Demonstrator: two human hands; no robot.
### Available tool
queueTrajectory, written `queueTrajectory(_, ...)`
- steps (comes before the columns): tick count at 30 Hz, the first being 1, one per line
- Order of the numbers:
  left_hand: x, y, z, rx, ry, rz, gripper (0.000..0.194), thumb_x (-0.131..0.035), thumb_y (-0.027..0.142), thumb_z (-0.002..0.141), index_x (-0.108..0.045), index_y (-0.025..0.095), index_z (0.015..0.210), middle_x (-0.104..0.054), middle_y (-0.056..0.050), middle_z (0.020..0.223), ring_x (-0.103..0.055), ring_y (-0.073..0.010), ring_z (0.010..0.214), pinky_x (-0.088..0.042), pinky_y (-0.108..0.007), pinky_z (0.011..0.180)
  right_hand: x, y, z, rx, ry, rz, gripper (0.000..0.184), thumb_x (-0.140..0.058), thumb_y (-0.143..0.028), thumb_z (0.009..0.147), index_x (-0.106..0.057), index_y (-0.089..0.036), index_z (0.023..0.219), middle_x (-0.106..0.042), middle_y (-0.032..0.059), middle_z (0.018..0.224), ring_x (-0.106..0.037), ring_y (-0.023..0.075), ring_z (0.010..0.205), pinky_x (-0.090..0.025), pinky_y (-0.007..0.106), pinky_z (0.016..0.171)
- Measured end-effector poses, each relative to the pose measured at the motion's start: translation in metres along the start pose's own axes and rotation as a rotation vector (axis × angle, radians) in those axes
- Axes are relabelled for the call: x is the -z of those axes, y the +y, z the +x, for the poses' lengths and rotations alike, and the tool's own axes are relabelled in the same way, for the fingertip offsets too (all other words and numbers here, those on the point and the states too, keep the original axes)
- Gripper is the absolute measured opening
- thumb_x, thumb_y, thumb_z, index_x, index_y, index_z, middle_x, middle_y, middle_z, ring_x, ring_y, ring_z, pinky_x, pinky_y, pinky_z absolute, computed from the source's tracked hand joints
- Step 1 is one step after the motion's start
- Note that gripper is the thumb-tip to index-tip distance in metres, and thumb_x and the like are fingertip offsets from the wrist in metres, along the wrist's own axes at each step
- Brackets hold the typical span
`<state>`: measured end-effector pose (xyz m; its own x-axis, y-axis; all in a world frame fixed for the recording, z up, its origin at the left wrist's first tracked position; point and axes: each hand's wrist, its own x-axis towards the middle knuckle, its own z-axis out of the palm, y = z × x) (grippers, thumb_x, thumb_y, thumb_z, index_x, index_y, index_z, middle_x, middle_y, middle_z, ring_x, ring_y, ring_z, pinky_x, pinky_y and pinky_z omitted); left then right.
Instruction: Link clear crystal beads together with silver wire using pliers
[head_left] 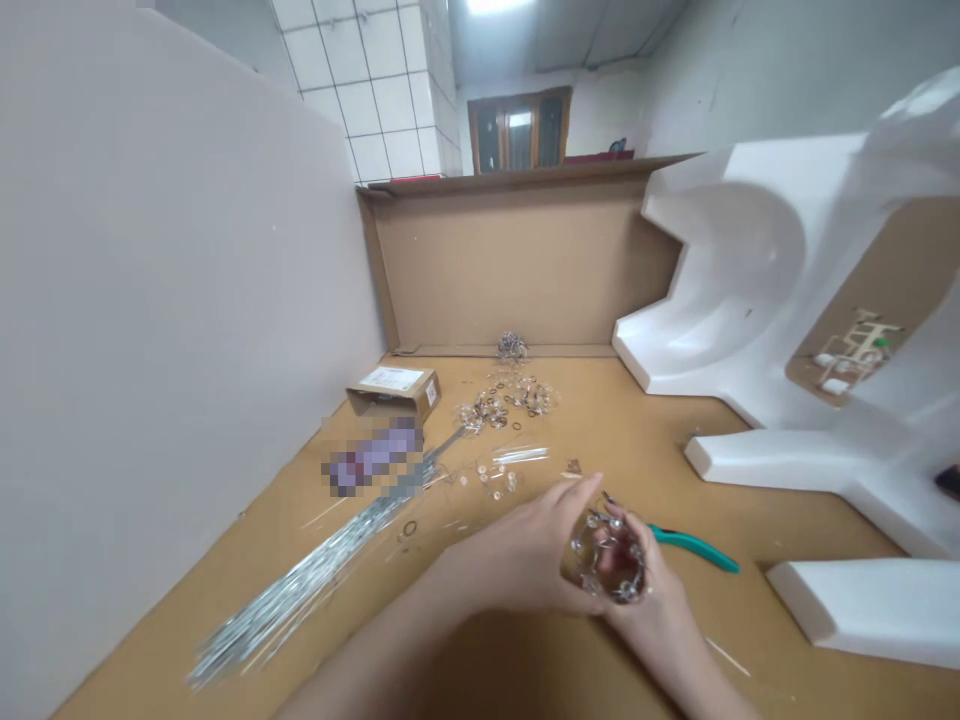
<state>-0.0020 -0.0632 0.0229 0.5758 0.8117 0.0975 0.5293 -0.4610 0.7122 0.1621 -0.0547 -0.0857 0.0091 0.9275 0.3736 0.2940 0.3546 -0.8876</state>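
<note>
My left hand [536,550] curves around the left side of a ring of silvery wire with clear beads [634,585]. On its other side, my right hand [664,595] closes its fingers on the same ring, which is tilted with its opening toward me. A teal handle [697,548], apparently of pliers, sticks out behind the right hand; its head is hidden. Beyond the hands lie loose clear beads [499,482], short clear rods [521,455] and a heap of beaded wire pieces [487,410].
A bundle of thin metal wires [315,560] lies at left, by a small cardboard box [397,390] and a blurred-out purple item [375,458]. A wire clump [511,346] sits by the cardboard back wall [525,265]. White foam packing [750,460] stands at right; a white panel [187,300] rises at left.
</note>
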Motion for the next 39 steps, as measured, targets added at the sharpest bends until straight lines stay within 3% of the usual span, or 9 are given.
queueTrajectory(7,0.001,-0.003,0.003,-0.018,0.037,0.012,0.082,-0.065,0.029,0.064,-0.026,0.023,0.136,-0.034,-0.009,0.136,-0.035,-0.0297,0.121,-0.033,-0.041,0.098,-0.001,0.009,-0.001,0.004,0.043,-0.045,0.061,-0.063,-0.020,0.056,-0.045,-0.021,0.114,-0.064,0.0057,0.088,-0.063,0.0206,0.067,-0.053,0.033,0.060)
queueTrajectory(12,-0.003,-0.003,0.002,0.057,0.063,-0.008,0.083,-0.065,0.028,0.061,-0.027,0.024,0.135,-0.040,-0.009,0.129,-0.047,-0.0282,0.108,-0.040,-0.037,0.088,-0.001,0.019,-0.001,0.085,0.026,-0.119,0.063,-0.061,-0.020,0.061,-0.040,-0.019,0.120,-0.062,0.0086,0.096,-0.062,0.0216,0.078,-0.052,0.033,0.067)
queueTrajectory(17,-0.010,0.000,0.006,0.020,0.112,-0.037,0.053,-0.057,0.022,0.067,-0.044,0.022,0.119,-0.051,-0.005,0.109,-0.054,-0.0190,0.085,-0.043,-0.029,0.075,0.006,0.013,0.001,0.062,0.003,-0.214,0.069,-0.061,-0.018,0.061,-0.034,-0.019,0.124,-0.060,0.0095,0.104,-0.061,0.0226,0.089,-0.050,0.034,0.074)
queueTrajectory(21,-0.014,-0.003,0.010,0.038,0.097,0.009,0.033,-0.050,0.016,0.068,-0.053,0.022,0.101,-0.051,-0.001,0.095,-0.052,-0.0131,0.070,-0.042,-0.025,0.066,0.007,0.008,0.001,0.014,-0.001,-0.206,0.068,-0.064,-0.024,0.062,-0.037,-0.019,0.124,-0.061,0.0095,0.103,-0.061,0.0228,0.088,-0.051,0.033,0.072)
queueTrajectory(27,-0.016,-0.004,0.013,0.060,0.142,0.020,0.027,-0.047,0.014,0.068,-0.052,0.020,0.094,-0.051,-0.001,0.088,-0.048,-0.0134,0.074,-0.041,-0.025,0.066,0.002,0.014,0.000,0.064,0.019,-0.079,0.064,-0.061,-0.027,0.067,-0.035,-0.019,0.125,-0.057,0.0118,0.112,-0.059,0.0213,0.092,-0.051,0.034,0.075)
queueTrajectory(32,-0.016,-0.002,0.011,0.034,0.054,-0.164,0.044,-0.046,0.013,0.072,-0.044,0.024,0.114,-0.051,-0.002,0.104,-0.053,-0.0119,0.074,-0.045,-0.024,0.067,0.004,0.012,0.000,0.088,0.020,-0.154,0.063,-0.060,-0.024,0.066,-0.034,-0.018,0.123,-0.059,0.0115,0.106,-0.061,0.0210,0.088,-0.052,0.031,0.070)
queueTrajectory(36,-0.016,0.003,0.007,0.110,0.052,-0.137,0.084,-0.067,0.031,0.060,-0.025,0.028,0.133,-0.040,-0.006,0.125,-0.053,-0.0218,0.094,-0.046,-0.029,0.075,0.008,0.001,-0.001,0.008,-0.072,-0.236,0.057,-0.058,-0.024,0.067,-0.038,-0.019,0.120,-0.059,0.0112,0.105,-0.061,0.0221,0.086,-0.051,0.033,0.070)
queueTrajectory(39,-0.018,0.005,0.007,0.148,0.070,-0.071,0.094,-0.069,0.035,0.056,-0.020,0.029,0.136,-0.029,-0.007,0.135,-0.051,-0.0269,0.099,-0.045,-0.033,0.076,0.010,-0.006,-0.002,-0.012,-0.123,-0.313,0.056,-0.057,-0.024,0.067,-0.039,-0.020,0.120,-0.058,0.0110,0.110,-0.060,0.0236,0.090,-0.050,0.037,0.074)
